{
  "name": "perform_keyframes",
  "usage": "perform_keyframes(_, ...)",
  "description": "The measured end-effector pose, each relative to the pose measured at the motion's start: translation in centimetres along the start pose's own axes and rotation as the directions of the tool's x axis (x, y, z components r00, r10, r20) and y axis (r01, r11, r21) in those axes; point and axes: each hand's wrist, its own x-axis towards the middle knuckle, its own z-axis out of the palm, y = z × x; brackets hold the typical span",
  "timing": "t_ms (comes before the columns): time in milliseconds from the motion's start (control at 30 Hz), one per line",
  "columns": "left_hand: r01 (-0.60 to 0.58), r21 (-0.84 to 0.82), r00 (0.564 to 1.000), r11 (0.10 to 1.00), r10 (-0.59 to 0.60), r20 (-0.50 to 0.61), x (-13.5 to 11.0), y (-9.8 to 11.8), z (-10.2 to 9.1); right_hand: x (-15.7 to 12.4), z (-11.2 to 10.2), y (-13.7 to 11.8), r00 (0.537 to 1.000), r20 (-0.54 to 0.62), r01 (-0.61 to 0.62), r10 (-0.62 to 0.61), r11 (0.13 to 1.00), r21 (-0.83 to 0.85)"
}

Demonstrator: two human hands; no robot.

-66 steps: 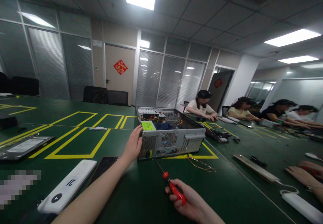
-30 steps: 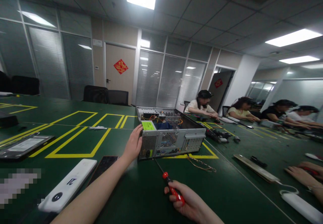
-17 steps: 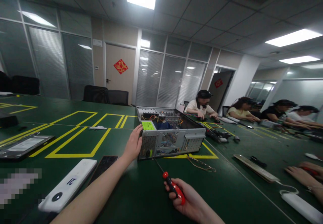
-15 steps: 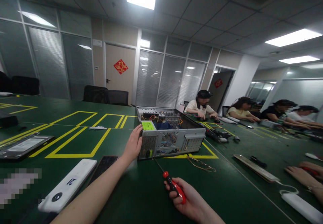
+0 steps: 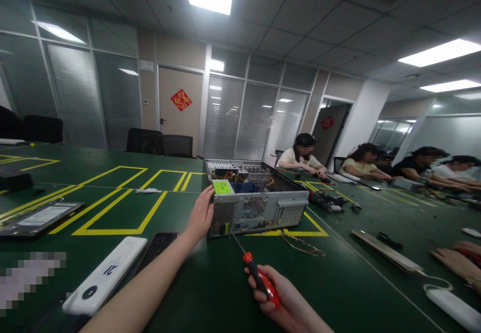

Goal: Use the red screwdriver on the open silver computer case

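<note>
An open grey computer case (image 5: 259, 208) lies flat on the green table (image 5: 210, 283), its rear panel facing me, wires and a green-labelled unit inside. My left hand (image 5: 201, 215) is pressed against the case's left rear corner, fingers curled round its edge. My right hand (image 5: 280, 300) is closed round the handle of a red and black screwdriver (image 5: 259, 278). The screwdriver's thin shaft points up at the lower left of the rear panel.
A white device (image 5: 107, 275) and a dark phone (image 5: 158, 245) lie near my left arm. A flat panel (image 5: 39, 218) lies at far left. A power strip (image 5: 387, 250) and another person's hands (image 5: 456, 263) are at right. Several seated people work at the far right.
The screwdriver has lifted slightly and its tip has moved closer to the rear panel. My left hand stays on the case corner. The view shifted a little to the right.
</note>
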Motion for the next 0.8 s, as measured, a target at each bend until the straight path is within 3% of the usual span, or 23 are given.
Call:
perform_keyframes(100, -0.002, 0.010, 1.000, 1.000, 0.002, 0.002, 0.0, 0.0, 0.0, -0.6, 1.0, -0.9, 0.991, 0.009, 0.133, -0.132, 0.990, -0.051)
perform_keyframes(233, 0.014, 0.009, 1.000, 1.000, -0.014, 0.009, 0.0, 0.0, 0.0, -1.2, 2.2, -2.5, 0.975, 0.031, 0.223, -0.222, 0.972, -0.066)
perform_keyframes(800, -0.012, 0.006, 1.000, 1.000, 0.012, 0.002, 0.1, 0.0, 0.0, -1.3, 2.5, -3.1, 0.976, 0.017, 0.218, -0.217, 0.975, -0.033)
